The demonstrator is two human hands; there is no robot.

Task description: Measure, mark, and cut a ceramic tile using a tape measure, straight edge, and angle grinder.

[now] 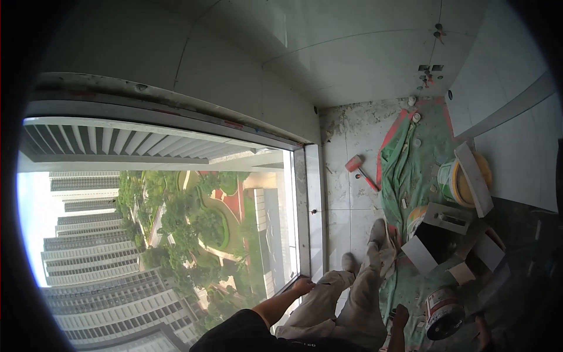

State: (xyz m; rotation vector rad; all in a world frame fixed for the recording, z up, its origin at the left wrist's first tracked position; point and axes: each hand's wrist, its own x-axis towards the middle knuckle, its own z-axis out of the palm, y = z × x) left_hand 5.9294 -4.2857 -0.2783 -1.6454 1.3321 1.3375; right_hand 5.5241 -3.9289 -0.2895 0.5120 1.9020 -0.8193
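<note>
My left hand (pixel 303 286) is beside the lower corner of the window frame (pixel 300 234), its fingers curled in. Whether it touches the frame or grips anything is hidden. My right hand (pixel 400 317) hangs low at my right side, closed, above a green cloth (pixel 396 170) spread on the floor. A dark patch shows at its fingers, too small to name. Nearest to it, on the right, stands a round bucket (pixel 444 314) with a dark inside.
A red-headed mallet (pixel 354 163) lies on the pale floor tiles ahead. Along the right are an open cardboard box (pixel 421 253), a trowel (pixel 453 216) and a yellow-rimmed bucket (pixel 448 182) with a board (pixel 472 179) against it. The large window drops to trees outside.
</note>
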